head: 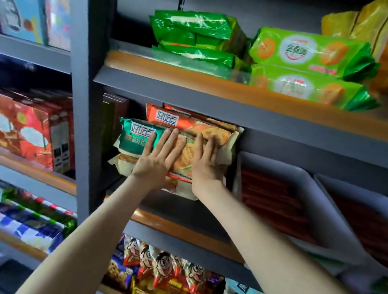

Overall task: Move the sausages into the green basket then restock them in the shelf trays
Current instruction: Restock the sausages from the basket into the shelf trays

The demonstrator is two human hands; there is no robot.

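Observation:
Two grey shelf trays stand on the middle shelf at the right. The nearer tray holds several red sausages laid side by side. More sausages lie in the second tray at the far right edge. My left hand presses flat, fingers straight, on a stack of biscuit packs left of the trays. My right hand lies on the same stack beside it, fingers extended over the right end of the packs. No green basket is in view.
Green biscuit packs lie stacked on the shelf above. Red boxes fill the left bay behind a grey upright post. Snack bags crowd the shelf below. The orange-edged shelf lip runs under my forearms.

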